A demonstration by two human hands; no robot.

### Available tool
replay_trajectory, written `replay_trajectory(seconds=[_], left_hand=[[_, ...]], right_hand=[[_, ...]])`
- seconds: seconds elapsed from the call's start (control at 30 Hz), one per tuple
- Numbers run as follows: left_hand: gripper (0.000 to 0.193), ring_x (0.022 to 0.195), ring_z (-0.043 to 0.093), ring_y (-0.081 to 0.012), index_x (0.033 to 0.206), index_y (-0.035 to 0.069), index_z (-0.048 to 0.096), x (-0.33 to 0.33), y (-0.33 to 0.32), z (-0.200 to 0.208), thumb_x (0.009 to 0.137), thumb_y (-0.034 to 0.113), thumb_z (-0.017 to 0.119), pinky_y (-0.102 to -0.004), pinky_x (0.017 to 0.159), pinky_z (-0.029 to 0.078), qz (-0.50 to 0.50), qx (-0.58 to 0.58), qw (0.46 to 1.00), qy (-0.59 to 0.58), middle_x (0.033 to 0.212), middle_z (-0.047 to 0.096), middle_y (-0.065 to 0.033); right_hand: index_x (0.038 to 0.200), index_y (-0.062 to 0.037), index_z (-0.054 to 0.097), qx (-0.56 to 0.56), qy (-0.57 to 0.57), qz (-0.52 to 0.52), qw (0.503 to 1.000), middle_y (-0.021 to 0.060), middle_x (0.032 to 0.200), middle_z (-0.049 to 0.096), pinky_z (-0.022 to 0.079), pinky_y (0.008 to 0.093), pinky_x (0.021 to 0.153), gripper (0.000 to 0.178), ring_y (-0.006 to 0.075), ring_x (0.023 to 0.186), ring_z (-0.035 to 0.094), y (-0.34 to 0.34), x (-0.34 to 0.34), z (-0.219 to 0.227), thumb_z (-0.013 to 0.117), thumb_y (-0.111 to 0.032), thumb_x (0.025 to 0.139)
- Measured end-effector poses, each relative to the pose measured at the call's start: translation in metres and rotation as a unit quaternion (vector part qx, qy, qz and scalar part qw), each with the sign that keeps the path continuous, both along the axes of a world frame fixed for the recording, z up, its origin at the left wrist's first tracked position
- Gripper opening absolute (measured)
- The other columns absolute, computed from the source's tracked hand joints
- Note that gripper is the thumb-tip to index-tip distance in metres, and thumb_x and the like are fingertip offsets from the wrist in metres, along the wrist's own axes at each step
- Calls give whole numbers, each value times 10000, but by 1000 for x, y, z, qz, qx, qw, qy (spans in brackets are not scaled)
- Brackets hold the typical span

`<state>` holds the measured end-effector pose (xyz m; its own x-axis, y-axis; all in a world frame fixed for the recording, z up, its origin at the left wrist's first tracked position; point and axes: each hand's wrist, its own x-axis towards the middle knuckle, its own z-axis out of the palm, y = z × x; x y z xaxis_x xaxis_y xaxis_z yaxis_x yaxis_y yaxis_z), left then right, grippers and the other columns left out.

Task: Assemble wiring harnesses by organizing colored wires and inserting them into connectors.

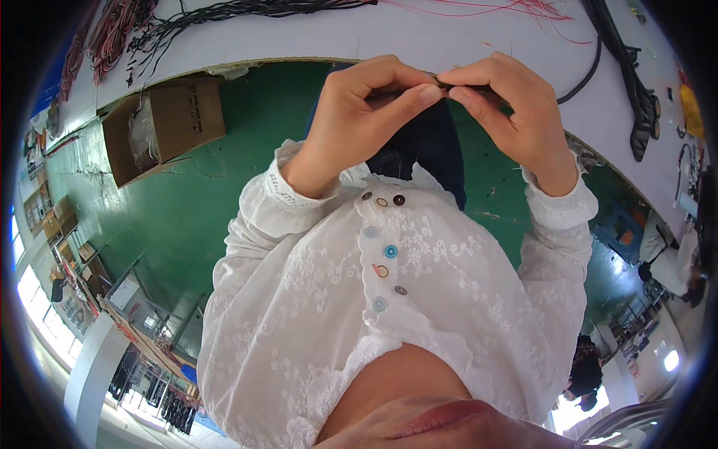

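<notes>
Above green floor, left hand and right hand meet, each grip pinched shut on a dark wire.

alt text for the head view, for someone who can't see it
Two hands, left hand and right hand, meet fingertip to fingertip, pinching a thin dark wire above a white lace blouse. Beyond lie a white workbench and green floor.

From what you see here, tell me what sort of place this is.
Probably a wire-harness assembly workshop: bundled wires on a white workbench, a cardboard box on the green floor.
</notes>
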<state>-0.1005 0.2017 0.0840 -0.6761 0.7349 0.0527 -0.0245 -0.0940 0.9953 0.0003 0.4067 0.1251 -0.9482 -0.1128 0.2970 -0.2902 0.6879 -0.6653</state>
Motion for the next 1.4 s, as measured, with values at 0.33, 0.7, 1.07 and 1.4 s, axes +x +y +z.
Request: replay_trajectory(seconds=[0.33,0.7,1.07,1.4], left_hand=[[314,669,652,-188,1028,40,747,-7,2,-10,738,16,867,-285,563,524,150,26,820,551,843,702,-44],[227,653,662,-172,950,52,788,-7,1,-10,740,26,871,-274,553,515,88,53,895,433,771,696,-53],[150,594,503,-75,1015,59,791,-7,-9,7,866,46,797,-225,520,375,20,-63,961,269,797,698,-21],[199,772,654,-79,1052,-50,753,-16,-15,-3,954,123,756,-199,689,517,-93,-66,988,-100,848,734,-48]], right_hand=[[1117,1,725,-77,-90,-59,991,85,925,749,544,237,747,168,141,834,716,-8,3,-1,708,-83,971],[1126,18,649,-168,-153,-35,973,96,954,744,563,258,787,160,146,876,733,-12,6,-1,682,-46,984],[1121,-9,652,-215,-120,-36,968,95,978,718,557,263,808,148,172,930,740,-5,9,-9,676,-63,984],[1108,-2,711,-18,-105,-22,994,83,1002,716,541,237,774,154,146,910,721,3,11,0,700,-41,959]])
